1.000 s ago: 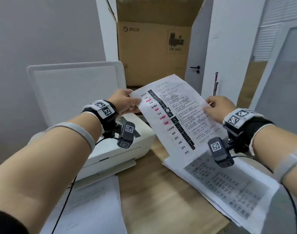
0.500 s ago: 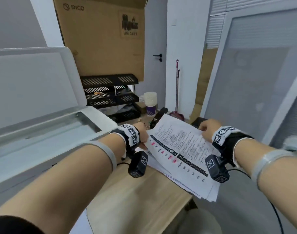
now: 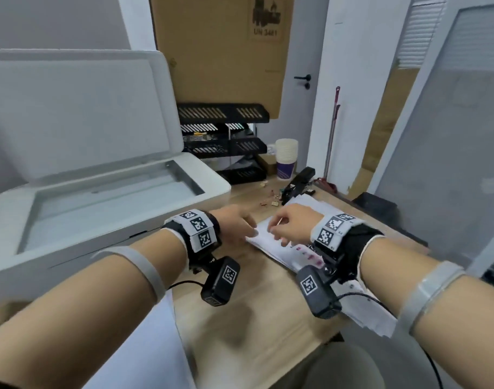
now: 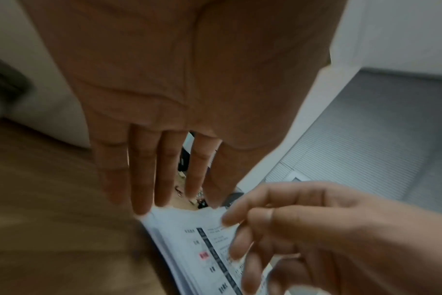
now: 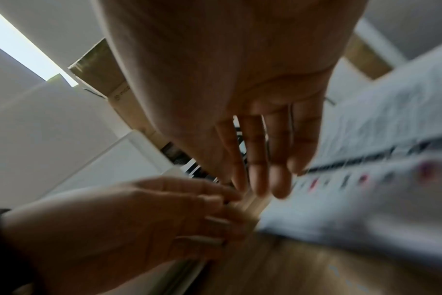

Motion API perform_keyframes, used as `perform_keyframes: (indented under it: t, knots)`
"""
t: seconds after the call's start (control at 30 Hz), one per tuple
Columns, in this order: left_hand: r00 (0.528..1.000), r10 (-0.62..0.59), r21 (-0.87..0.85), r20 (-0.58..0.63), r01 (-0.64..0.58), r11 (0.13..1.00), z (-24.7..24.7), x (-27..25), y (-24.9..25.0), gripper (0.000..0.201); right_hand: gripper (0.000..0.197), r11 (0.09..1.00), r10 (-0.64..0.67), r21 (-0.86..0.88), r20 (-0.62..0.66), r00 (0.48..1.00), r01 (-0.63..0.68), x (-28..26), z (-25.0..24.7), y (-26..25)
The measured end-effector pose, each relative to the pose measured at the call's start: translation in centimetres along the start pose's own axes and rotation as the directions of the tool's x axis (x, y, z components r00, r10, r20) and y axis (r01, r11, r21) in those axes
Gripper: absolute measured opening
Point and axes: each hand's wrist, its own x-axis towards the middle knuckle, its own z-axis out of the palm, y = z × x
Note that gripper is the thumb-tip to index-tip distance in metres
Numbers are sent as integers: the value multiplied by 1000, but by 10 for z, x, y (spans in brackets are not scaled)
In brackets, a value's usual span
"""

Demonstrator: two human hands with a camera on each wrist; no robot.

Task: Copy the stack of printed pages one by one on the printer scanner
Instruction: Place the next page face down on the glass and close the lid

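The stack of printed pages (image 3: pixel 271 245) lies flat on the wooden table, to the right of the printer. Its top page (image 4: pixel 189 239) shows black and pink marks. My left hand (image 3: pixel 237 224) has straight fingers (image 4: pixel 141 189) whose tips touch the stack's near-left corner. My right hand (image 3: pixel 289 223) rests beside it, its fingertips (image 5: pixel 257 179) down on the top page. Neither hand lifts a sheet. The printer's lid (image 3: pixel 77 113) stands up, and the scanner glass (image 3: pixel 113 197) is bare.
Behind the stack lie a black stapler (image 3: pixel 297 183), small scraps (image 3: pixel 268 197), stacked paper cups (image 3: pixel 286 158) and a black tray rack (image 3: pixel 223 141). A big cardboard box (image 3: pixel 220 51) leans on the wall. White sheets (image 3: pixel 144 346) lie at the table's near left.
A second ago both hands held one page up in the air. That page now lies on the stack, and both hands have come together at its near-left corner.
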Motion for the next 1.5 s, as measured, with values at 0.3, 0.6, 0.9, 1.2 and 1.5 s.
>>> perform_keyframes:
  t: [0.3,0.6,0.9,1.2,1.5]
  knots:
    - [978,-200,-50,-64,197,979,-34,-112,-110,19,21,978,-113,209,434,894,21,-4,120,-87]
    - [909,-394,29,-136,401,916,-26,-193,-181,35,43,962,-184,-147,269,946,229,5,168,-116]
    - [844,-494,-43,-210,497,867,-14,-214,-189,52,29,935,-284,-125,296,912,332,13,182,-123]
    - [822,-529,-104,-210,519,848,-21,-235,-190,56,34,890,-311,-162,470,826,427,6,167,-128]
    - [880,-261,-132,-396,227,965,-54,-233,-152,60,22,819,-548,156,499,671,553,-40,134,-150]
